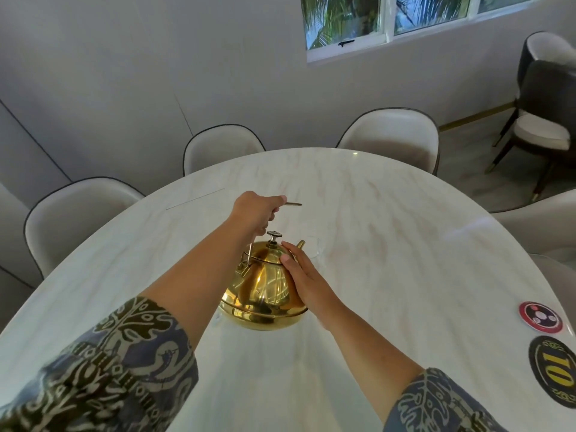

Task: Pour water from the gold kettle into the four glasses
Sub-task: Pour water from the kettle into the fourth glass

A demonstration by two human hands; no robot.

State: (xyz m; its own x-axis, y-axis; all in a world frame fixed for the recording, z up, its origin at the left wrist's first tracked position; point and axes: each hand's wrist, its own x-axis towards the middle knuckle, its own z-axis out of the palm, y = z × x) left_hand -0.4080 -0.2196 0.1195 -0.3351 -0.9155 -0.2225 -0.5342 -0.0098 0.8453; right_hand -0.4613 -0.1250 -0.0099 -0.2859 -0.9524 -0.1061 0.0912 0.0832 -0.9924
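A round gold kettle (263, 291) with a knobbed lid is tilted over the white marble table (389, 244), its spout pointing away from me. My left hand (254, 213) is closed around the kettle's thin top handle. My right hand (300, 275) lies flat against the kettle's right side, fingers together. Just beyond the spout I make out a clear glass (313, 251), faint against the marble. Other glasses are not visible; the kettle and my arms may hide them.
Several white upholstered chairs (223, 148) ring the far side of the table. A red round coaster (540, 316) and a black oval badge marked "10" (554, 372) lie near the right edge. Dark chairs (545, 98) stand by the window wall.
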